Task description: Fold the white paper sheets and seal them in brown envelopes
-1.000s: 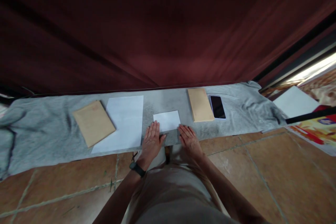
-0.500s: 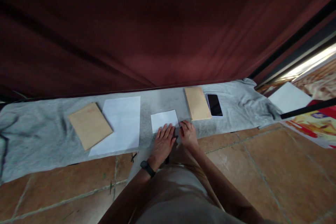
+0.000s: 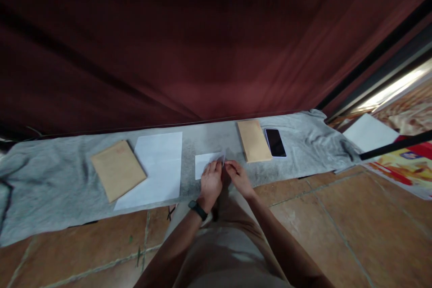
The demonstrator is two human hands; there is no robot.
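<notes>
A small white paper [image 3: 202, 164] lies on the grey cloth in front of me, with its right edge raised and bent upward. My left hand [image 3: 212, 181], with a dark band on its wrist, presses on this paper; its fingers are close together and bent at the raised part. At the right edge, my right hand [image 3: 239, 177] pinches the lifted paper between thumb and fingertips. The fingers hide part of the fold. To the right of my hands lies a tan envelope [image 3: 254, 141], and a dark-screened phone [image 3: 276, 143] is beside it.
Grey cloth [image 3: 67, 157] covers the long, narrow surface. At left, a tan envelope [image 3: 118, 170] overlaps a large white sheet [image 3: 162, 166]. A dark red curtain [image 3: 202, 54] hangs behind. Another white sheet [image 3: 369, 132] and a colourful printed package [image 3: 405, 164] are at far right.
The small paper's right edge has risen from flat to bent upward. My left fingers have drawn in from lying spread, and my right hand has shifted slightly left. The view has tilted a little.
</notes>
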